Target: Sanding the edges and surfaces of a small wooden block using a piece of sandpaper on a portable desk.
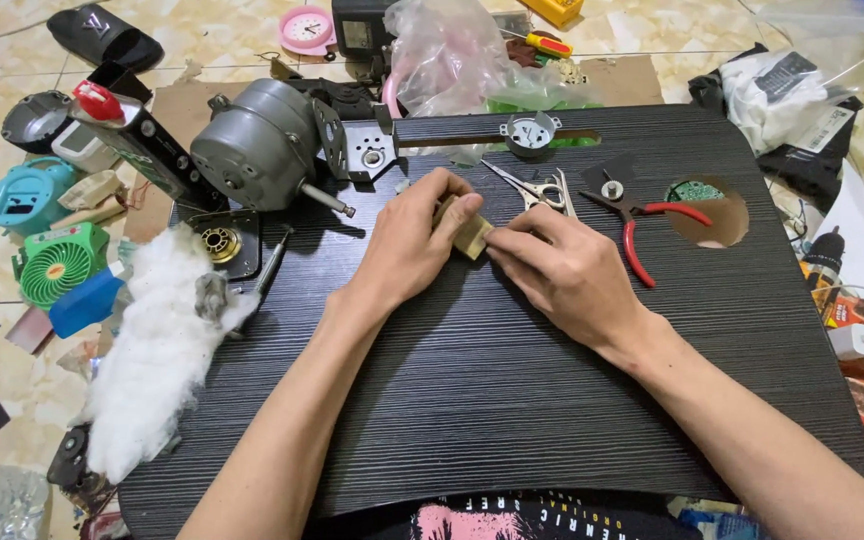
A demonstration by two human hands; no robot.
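Both hands are pinched on a small tan block (471, 236) mid-table (512, 400), left hand (407, 245) gripping its left end, right hand (562, 270) fingertips on the right end, long axis running left-right between them, pliers (642, 225) just beyond.

A single head-worn camera looks steeply down and forward over a black lap table (512, 400), close enough that the tabletop fills most of the frame. The wearer's forearms enter from the bottom edge, and the left hand (407, 245) and right hand (567, 275) meet just above the frame's centre. A strip of shirt (542, 515) shows at the bottom edge, marking how near the lens sits to the body. The tiled floor (222, 30) rings the table along the top and both sides. No second view shares the scene.
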